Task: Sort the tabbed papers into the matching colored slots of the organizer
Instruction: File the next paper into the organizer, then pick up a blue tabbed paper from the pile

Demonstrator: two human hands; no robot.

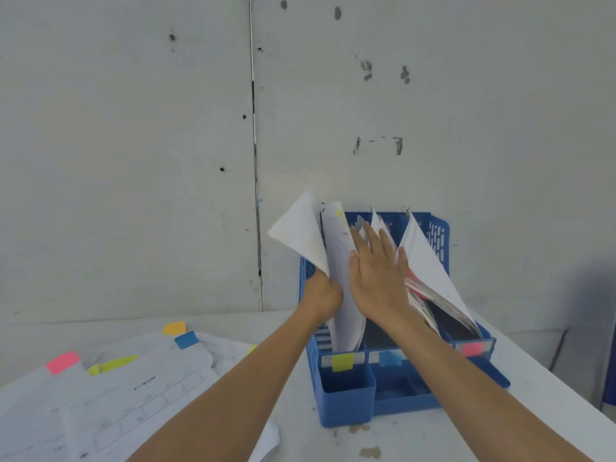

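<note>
Item 1, blue organizer (346, 405): stands on the desk (416, 441) toward its far edge, against the wall (133, 161). Three upright slots behind a low front tray; front labels read yellow label (342, 361), blue label (388, 358), pink label (471, 349), left slot to right slot.

Item 2, left hand (321, 296): I see its grip pressed together around the near edge of a white sheet (300, 233), at the organizer's left wall. The sheet rises and bends away over the left side, so it is in the fist, not beside it.

Item 3, right hand (376, 278): fingers spread flat, pinching nothing, laid against the papers in the yellow slot (340, 288) and holding the neighbouring papers to the right.

Item 4, papers in the pink slot (430, 271): lean right, pink edging visible low down.

Item 5, loose tabbed papers (140, 395): unsorted pile at the desk's near left corner, well apart from both hands; pink tab (63, 361), yellow tab (118, 363), blue tab (186, 339) and orange tab (174, 327) show.

Handling note, my judgement: the step is seating the held sheet in the yellow slot, though I cannot see its tab colour. Keep the flat hand parting the stack, feed the sheet's lower edge straight down into the gap, then release; pushing a bent sheet risks creasing it or catching the divider.
</note>
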